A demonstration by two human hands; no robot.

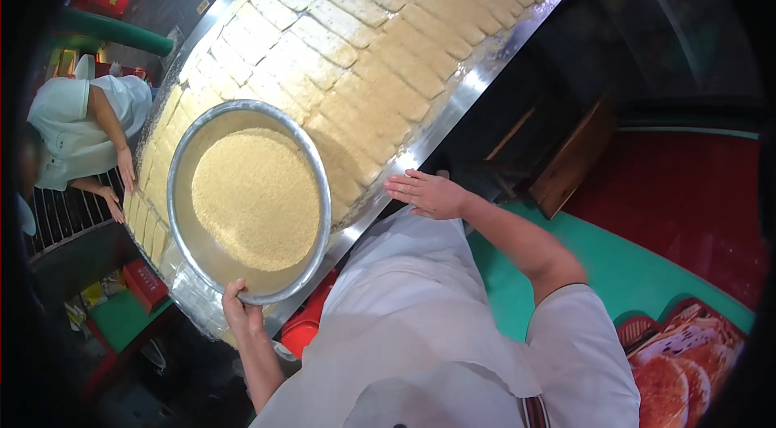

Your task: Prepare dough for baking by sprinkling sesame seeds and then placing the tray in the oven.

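Note:
A large round metal bowl (326, 197) sits on the strips at the near left of the table. It holds a heap of pale yellow granules or crumbs (257, 197). My left hand (242, 310) grips the bowl's near rim, thumb over the edge. My right hand (427, 194) is held flat beside the table's front edge, fingers extended, nothing in it. Rows of flat, elongated dough strips (315, 43) cover the metal-topped table (464, 91). Those on the right side (388, 88) bear a tan crumb coating, while several on the far left look paler and dotted with dark specks.
Across the table's left end, another person (91, 125) in white leans over with both hands at the strips. Clear plastic film (197, 297) lies at the near left corner. A red container (303, 325) stands below the edge; a wooden board (573, 158) is at right.

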